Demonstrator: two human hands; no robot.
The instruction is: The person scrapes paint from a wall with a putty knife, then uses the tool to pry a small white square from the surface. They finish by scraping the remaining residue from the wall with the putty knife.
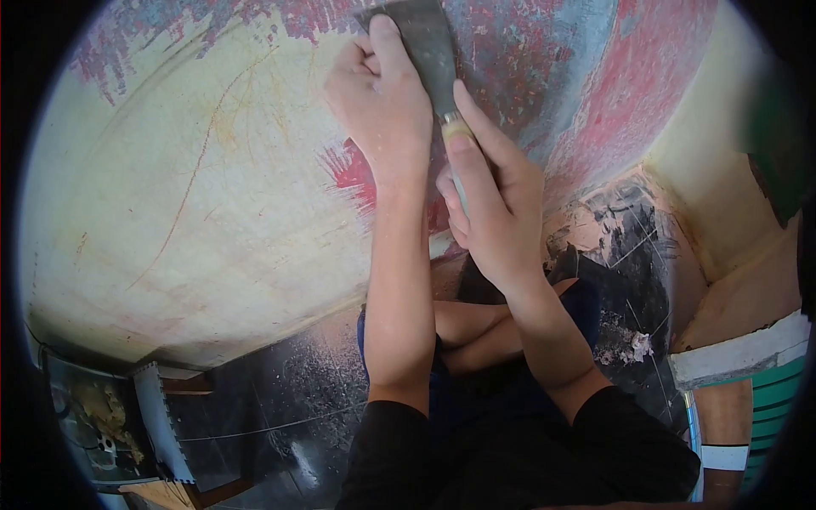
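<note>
A paint scraper (429,59) with a wide metal blade lies against the painted wall at the top of the view. My right hand (501,200) is closed around its pale handle (456,127), the index finger stretched along the neck. On the blade's left side is my left hand (378,98), thumb pressed on the metal and the other fingers curled in. Around the blade, the wall (229,178) shows patchy red, blue and grey paint, with pale yellow paint to the left. A red scraped patch (353,177) shows beside my left wrist.
My crossed legs rest on a dark tiled floor (263,399) strewn with dust and flakes. A pile of pale debris (633,347) lies to the right. At lower left is a framed panel (102,416); at lower right, green slatted plastic (775,416) by a pale slab (739,350).
</note>
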